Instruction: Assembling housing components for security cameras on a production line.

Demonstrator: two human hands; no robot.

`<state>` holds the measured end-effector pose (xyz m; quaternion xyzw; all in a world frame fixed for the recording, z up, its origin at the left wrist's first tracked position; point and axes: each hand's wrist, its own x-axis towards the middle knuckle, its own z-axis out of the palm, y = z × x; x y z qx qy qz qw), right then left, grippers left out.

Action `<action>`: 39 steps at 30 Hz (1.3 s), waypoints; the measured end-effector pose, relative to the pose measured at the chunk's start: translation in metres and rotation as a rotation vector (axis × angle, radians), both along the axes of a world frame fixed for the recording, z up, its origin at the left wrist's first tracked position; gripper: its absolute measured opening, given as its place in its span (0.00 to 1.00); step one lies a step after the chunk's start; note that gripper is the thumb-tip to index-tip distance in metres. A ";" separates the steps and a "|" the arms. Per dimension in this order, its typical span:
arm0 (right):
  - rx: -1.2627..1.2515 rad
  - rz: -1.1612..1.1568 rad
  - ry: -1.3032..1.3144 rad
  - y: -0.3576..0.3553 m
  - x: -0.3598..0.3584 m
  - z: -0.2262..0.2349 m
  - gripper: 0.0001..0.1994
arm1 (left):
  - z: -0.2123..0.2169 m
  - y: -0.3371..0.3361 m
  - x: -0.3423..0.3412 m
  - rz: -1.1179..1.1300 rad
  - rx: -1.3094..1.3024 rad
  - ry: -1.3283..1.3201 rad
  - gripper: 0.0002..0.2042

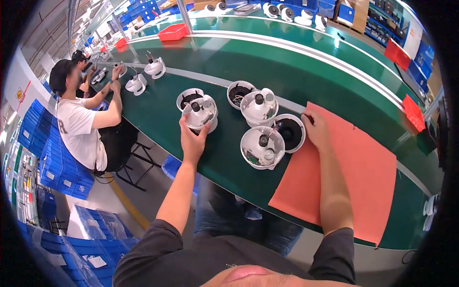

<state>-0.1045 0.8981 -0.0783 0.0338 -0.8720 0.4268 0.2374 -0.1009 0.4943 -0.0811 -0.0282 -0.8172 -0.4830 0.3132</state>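
Holding a white housing (202, 116) left of the orange mat (356, 177)

Largest is the green surface (222, 153), which runs beneath and beyond the mat. Far to the left of the mat sits a co-worker (79, 115), with other white units (136, 84) standing on the surface nearby. The mat lies flat, the right forearm across it. At its upper left edge is the right hand (315, 130), fingers bent; whether its grip is parted or closed on anything cannot be told. Well left of the mat, the left hand (193, 146) has its grip clamped round the side of the white housing. Between that housing and the mat stand the rear housing (253, 112) and the front housing (258, 152), both open upward. Of three dark-lined shells, the near shell (290, 134) sits at the mat's left edge, the middle shell (240, 94) farther left, the far shell (190, 98) leftmost. Smallest are the black lens (263, 140) in the front housing and thin wires beside the near shell.

The work looks partway: lenses appear seated in all three housings, while the shells seem not yet closed over them. Wire connections are too small to judge.
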 end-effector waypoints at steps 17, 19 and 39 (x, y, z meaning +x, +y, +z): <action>-0.049 0.000 -0.020 0.000 0.000 -0.001 0.10 | -0.001 -0.001 -0.001 0.029 -0.052 0.015 0.36; -0.046 0.000 -0.024 -0.001 0.000 0.001 0.10 | -0.002 -0.001 -0.001 0.029 -0.052 0.013 0.36; -0.033 0.029 -0.016 0.003 -0.002 -0.003 0.11 | -0.001 0.000 0.000 0.035 -0.034 -0.001 0.38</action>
